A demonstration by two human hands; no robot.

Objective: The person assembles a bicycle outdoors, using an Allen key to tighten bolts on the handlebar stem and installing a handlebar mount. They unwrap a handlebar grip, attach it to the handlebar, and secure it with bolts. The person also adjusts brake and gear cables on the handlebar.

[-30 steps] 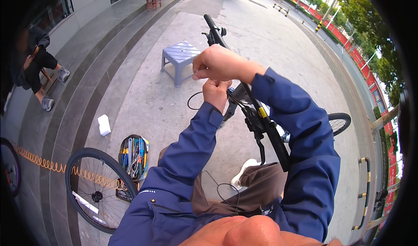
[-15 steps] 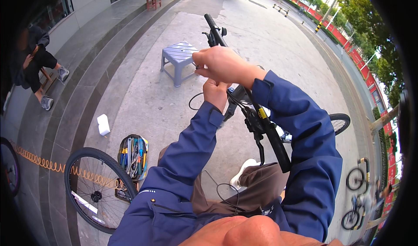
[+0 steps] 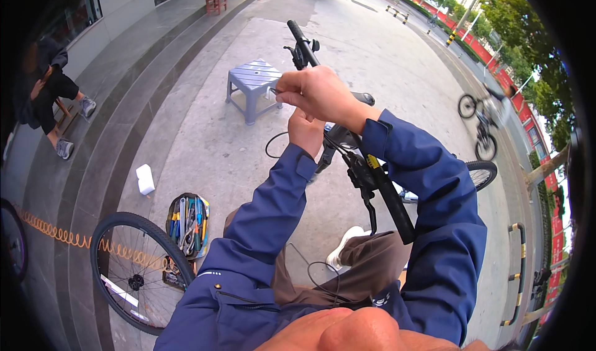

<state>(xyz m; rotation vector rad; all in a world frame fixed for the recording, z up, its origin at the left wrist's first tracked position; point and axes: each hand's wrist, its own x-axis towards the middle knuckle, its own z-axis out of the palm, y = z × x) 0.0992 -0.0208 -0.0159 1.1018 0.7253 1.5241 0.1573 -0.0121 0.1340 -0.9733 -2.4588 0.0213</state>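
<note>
My right hand [image 3: 324, 95] is closed in a pinch above the handlebar [image 3: 386, 196], with the tip of a small thin dark piece [image 3: 273, 91] sticking out between thumb and fingers. Just below it, my left hand [image 3: 305, 132] is closed too, close to the stem; what its fingers hold is hidden. A black cable [image 3: 268, 147] loops out beside the left hand. The bar runs from a far black grip [image 3: 297, 31] to a near grip [image 3: 399, 217], with brake levers on both sides. My hands cover part of its middle.
A grey-blue plastic stool [image 3: 254, 77] stands beyond my hands. At lower left are a tool bag [image 3: 188, 220], a loose wheel [image 3: 99, 270] and an orange coiled hose [image 3: 59, 230]. A person [image 3: 53, 90] sits by the steps. A cyclist [image 3: 490, 112] is at the right.
My right hand has shifted slightly and turned, so more of the thin dark piece shows. The left hand stays nearly in place. The cyclist at the right has moved farther up the view.
</note>
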